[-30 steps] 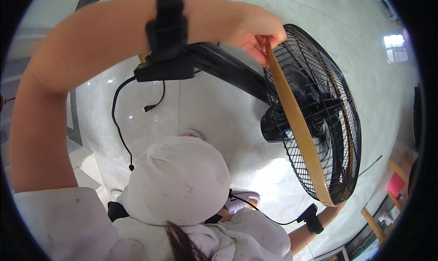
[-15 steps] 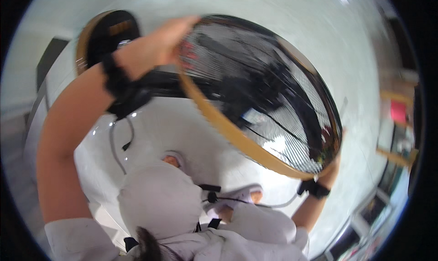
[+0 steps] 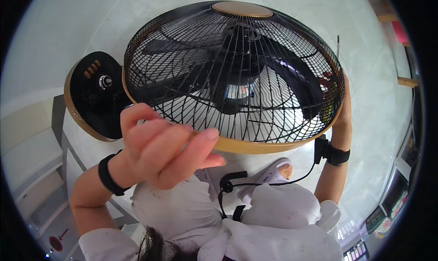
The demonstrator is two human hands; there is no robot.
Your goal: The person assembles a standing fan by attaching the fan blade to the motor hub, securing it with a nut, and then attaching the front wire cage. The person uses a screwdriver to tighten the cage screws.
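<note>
Head view, fan: a round, tilted black wire-grille fan (image 3: 246,147) is seen just above the middle, toward 12 o'clock; its lower edge is wrapped by a smooth gold rim.
Grille: fine, curving black wires are topped by a flat gold cap (image 3: 242,9) at 12 o'clock; dark, broad blades (image 3: 292,67) are made out behind them.
Base: a black oval base (image 3: 89,108), edged in gold and fitted with a silver knob and gold slots, is seen at the fan's 9 o'clock, partly covered by it.
Left hand: the fingers of the left hand (image 3: 159,144) are curled in front of the rim at 7 to 8 o'clock; whether anything is gripped cannot be told.
Right hand: the right hand (image 3: 345,101) is laid along the rim between 3 and 4 o'clock; its fingers are hidden, so how far they are closed cannot be told.
Floor: pale, glossy tiles (image 3: 374,119) are spread beneath.
Room: pale shelving (image 3: 36,151) is seen between 8 and 9 o'clock, a pink object (image 3: 400,31) at 2.
</note>
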